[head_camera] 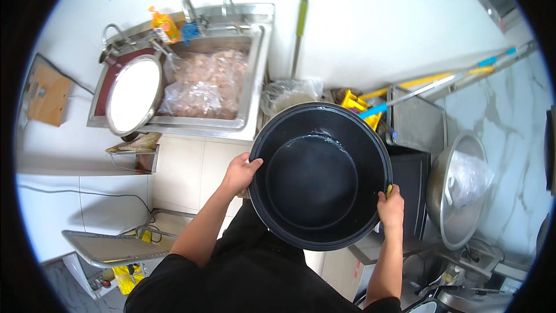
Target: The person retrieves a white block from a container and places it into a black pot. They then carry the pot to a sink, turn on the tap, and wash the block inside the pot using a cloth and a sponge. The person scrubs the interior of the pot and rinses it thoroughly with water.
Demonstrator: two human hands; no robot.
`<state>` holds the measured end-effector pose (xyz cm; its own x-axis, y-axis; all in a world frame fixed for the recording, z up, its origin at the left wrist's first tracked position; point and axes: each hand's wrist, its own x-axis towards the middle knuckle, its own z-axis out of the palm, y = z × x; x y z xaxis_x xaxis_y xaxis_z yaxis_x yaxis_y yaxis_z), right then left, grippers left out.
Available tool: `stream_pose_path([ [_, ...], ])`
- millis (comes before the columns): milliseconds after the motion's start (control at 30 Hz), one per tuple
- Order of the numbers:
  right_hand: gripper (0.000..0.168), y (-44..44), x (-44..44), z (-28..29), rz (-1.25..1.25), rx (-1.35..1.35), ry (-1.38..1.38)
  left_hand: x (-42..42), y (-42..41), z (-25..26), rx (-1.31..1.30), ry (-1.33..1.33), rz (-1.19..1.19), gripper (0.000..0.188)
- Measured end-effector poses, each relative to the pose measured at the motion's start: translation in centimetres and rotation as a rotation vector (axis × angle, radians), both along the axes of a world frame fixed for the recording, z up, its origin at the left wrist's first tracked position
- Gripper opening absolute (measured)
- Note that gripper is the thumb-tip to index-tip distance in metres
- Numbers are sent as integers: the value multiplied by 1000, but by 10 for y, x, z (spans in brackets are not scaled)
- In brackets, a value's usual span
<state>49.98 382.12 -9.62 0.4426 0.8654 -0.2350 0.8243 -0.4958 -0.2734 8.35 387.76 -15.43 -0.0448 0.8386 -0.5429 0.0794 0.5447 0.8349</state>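
Observation:
A large round black-lined cooking pot (312,180) hangs in front of me, tilted so that I look into it; a little liquid or wet sheen shows along its far inner edge. My left hand (241,172) grips its left rim, thumb on top. On the right rim, my right hand (391,208) closes around it beside something small and yellow. Beyond the pot at the left, a stainless steel sink (256,95) holds clear plastic bags of pale pink raw meat (208,78). A round, bright white strainer or basin (134,94) leans over the sink's left part.
Faucets (189,11) and an orange bottle or pouch (165,27) stand behind the sink. Right of the pot are a metal tray (419,117), mop poles (456,78) and a large steel bowl (462,221) with a plastic bag. A folding chair (117,248) stands at lower left.

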Motion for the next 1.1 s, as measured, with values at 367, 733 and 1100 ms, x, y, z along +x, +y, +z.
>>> stream_pose_path([
  [367, 39, 187, -207, -20, 277, 296, 105, -206, 26, 8, 260, -64, 377, 22],
  [733, 48, 356, -294, -28, 252, 208, -52, -259, 115, 13, 269, -17, 335, 30],
  [1100, 41, 421, -315, -21, 336, 152, 155, -372, 234, 43, 348, 381, 450, 26],
])
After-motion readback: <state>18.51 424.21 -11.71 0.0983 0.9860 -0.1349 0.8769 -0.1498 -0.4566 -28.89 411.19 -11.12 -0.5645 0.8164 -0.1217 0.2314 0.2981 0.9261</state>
